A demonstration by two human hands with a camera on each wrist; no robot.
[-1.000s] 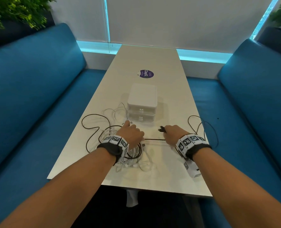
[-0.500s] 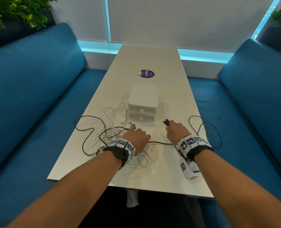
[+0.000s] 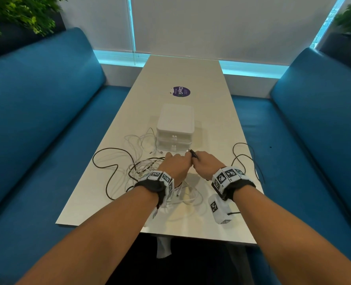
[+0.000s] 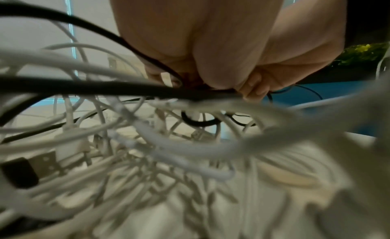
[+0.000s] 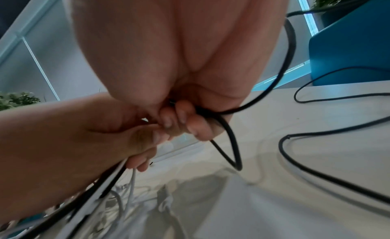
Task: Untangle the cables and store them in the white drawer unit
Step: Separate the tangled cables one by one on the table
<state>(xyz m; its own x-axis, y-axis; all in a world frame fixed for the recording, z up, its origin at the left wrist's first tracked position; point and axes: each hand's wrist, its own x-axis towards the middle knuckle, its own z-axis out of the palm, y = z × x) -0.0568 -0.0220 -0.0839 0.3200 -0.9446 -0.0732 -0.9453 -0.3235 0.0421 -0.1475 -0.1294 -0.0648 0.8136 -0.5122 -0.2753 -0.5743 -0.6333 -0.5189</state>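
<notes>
A white drawer unit point(image 3: 175, 128) with both drawers closed stands mid-table. Just in front of it my two hands meet. My right hand point(image 3: 203, 164) grips the black cable point(image 3: 106, 167) near its plug point(image 3: 193, 153), which sticks out above the fist. In the right wrist view the curled fingers point(image 5: 179, 119) hold a doubled loop of black cable point(image 5: 230, 142). My left hand point(image 3: 175, 165) touches the right hand, and in its wrist view the fingers point(image 4: 251, 85) pinch the same black cable point(image 4: 126, 89). A tangle of white cables point(image 3: 147, 167) lies under my left wrist.
The white table point(image 3: 182, 73) runs between two blue sofas point(image 3: 36, 112). A purple round sticker point(image 3: 181, 91) lies beyond the drawer unit. Black cable loops spread left and over the right table edge point(image 3: 245, 155). More white cable lies left of the drawers point(image 3: 141, 140).
Both hands moved forward and together; the left hand slid right along the black cable until it met the right hand by the drawer unit. The cable's left loop shifted.
</notes>
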